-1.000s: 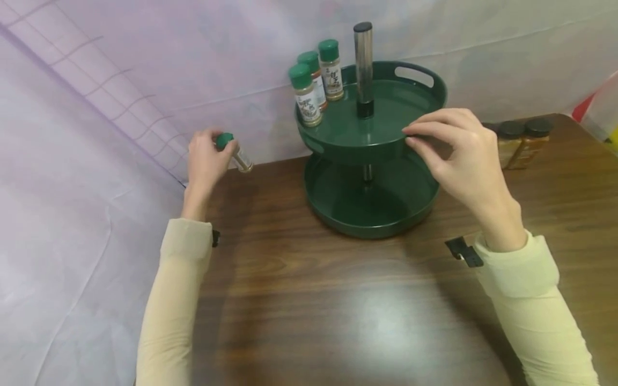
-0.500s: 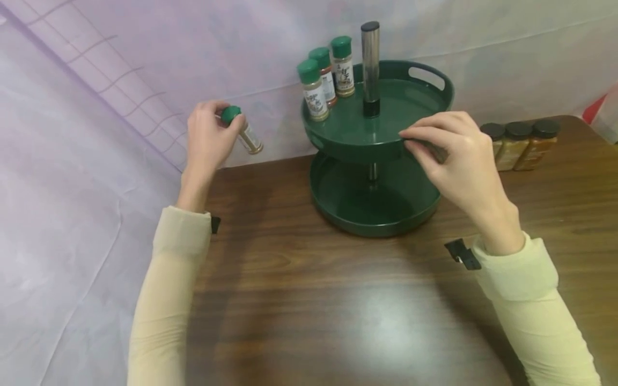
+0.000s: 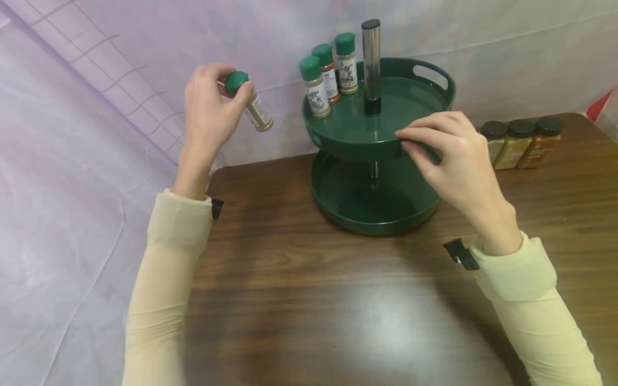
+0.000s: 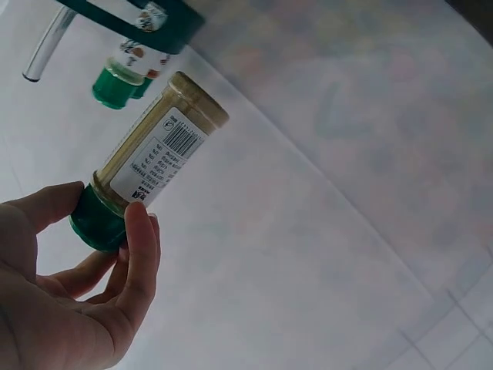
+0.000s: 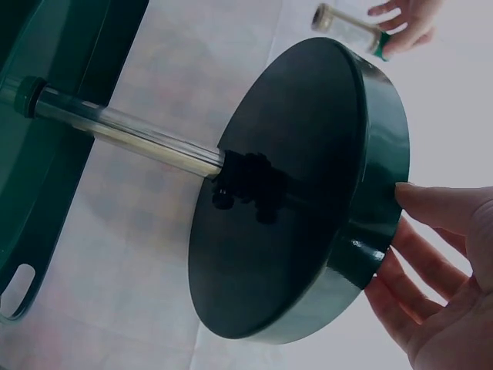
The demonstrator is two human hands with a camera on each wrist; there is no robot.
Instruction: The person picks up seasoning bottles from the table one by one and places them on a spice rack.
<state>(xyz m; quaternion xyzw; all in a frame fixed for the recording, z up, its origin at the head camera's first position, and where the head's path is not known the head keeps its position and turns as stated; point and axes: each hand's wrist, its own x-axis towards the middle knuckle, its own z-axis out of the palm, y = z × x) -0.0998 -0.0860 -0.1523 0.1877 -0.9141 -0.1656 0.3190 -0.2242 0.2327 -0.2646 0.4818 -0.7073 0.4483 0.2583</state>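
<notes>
Up at the left, my left hand [image 3: 210,107] pinches a spice jar [image 3: 259,112] by its green cap, between thumb and fingers. The jar hangs tilted in the air, apart from the rack; its barcode label [image 4: 158,154] shows in the left wrist view. My right hand [image 3: 456,161] pinches the front rim of the upper tray [image 3: 357,150] of a dark green two-tier rack, thumb against the outer wall. Three green-capped spice jars stand on that tray's left side: a front one [image 3: 316,96], a reddish one [image 3: 330,80] and a back one [image 3: 347,69].
The lower tray [image 3: 376,228] rests on the brown wooden table [image 3: 289,289]. A metal post [image 3: 370,64] rises through the rack's middle. Three black-capped jars [image 3: 521,147] stand at the right rear. White cloth [image 3: 193,32] hangs behind and to the left.
My left hand has lifted the spice jar higher and slightly to the right, from near the table's back edge. The right hand stays at the upper tray's rim. The view has shifted a little.
</notes>
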